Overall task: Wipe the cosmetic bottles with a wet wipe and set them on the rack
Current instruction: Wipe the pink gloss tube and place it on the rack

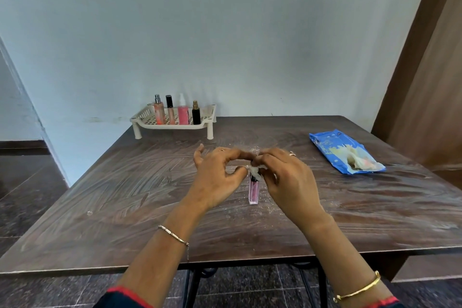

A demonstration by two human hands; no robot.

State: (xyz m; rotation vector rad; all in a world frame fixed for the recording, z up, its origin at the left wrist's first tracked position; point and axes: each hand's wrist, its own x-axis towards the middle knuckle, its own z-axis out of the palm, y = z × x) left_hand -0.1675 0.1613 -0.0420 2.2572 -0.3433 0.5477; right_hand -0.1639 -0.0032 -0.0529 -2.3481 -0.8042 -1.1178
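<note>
A slim pink bottle with a black cap (254, 190) stands upright on the brown table (125, 195). A white wet wipe (255, 171) is bunched over its cap. My left hand (217, 175) and my right hand (287, 180) meet above the bottle, and the fingertips of both pinch the wipe. At the table's far edge stands a cream rack (172, 124). It holds several bottles upright: a peach spray bottle (158, 113), a thin tube with a black cap (170, 111), a pink bottle with a white top (183, 114) and a black bottle (196, 114).
A blue wet-wipe pack (342, 155) lies open on the right part of the table. The wall stands close behind the rack. A brown door (430, 82) is at the right. The tabletop shows pale wiping streaks.
</note>
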